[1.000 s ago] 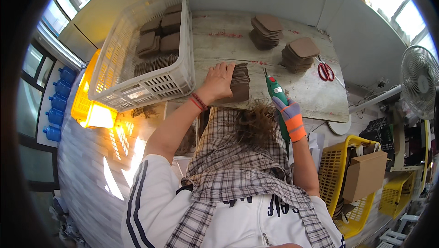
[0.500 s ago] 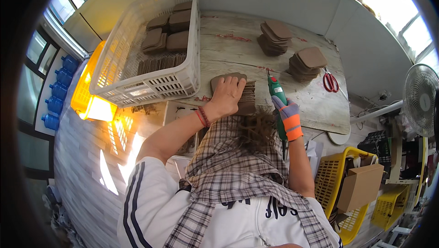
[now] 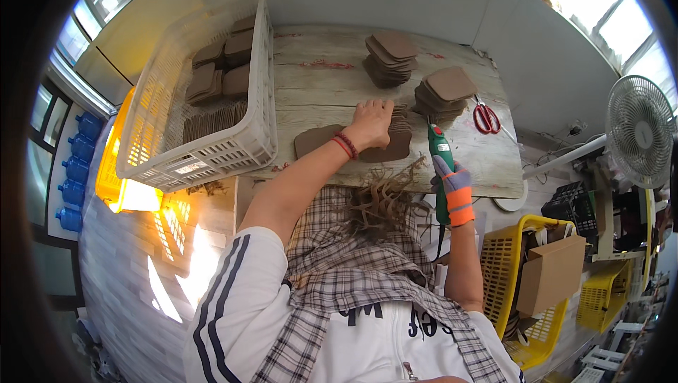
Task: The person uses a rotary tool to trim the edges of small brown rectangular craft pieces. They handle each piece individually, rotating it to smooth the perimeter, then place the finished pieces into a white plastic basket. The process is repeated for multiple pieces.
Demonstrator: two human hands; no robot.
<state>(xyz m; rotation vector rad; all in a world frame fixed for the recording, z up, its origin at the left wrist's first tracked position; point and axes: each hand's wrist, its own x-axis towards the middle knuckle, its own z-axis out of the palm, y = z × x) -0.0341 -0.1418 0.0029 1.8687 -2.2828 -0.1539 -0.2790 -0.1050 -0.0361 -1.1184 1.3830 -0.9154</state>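
My bare left hand (image 3: 372, 126) is closed over a fanned row of flat brown pieces (image 3: 395, 144) at the table's near edge, its fingers bent over the far side. Just left of it, partly under my wrist, lies another flat brown piece (image 3: 312, 143). My right hand (image 3: 453, 186), in a grey and orange glove, is wrapped around a green corded power tool (image 3: 441, 148). The tool's thin tip points away from me, beside the nearer right stack of brown pieces (image 3: 449, 86). Brown trimmed strips (image 3: 381, 203) are heaped on my plaid apron.
A white plastic crate (image 3: 233, 148) holding brown pieces stands on the table's left. Another brown stack (image 3: 390, 54) stands farther back. Red-handled scissors (image 3: 486, 119) lie at the right. A yellow basket (image 3: 503, 259) with a cardboard box and a white fan (image 3: 639, 132) stand right of the table.
My left hand has gone from lying flat with spread fingers to bending over the pieces, farther from me. The tool in my right hand now points nearer the right stack. The view has shifted.
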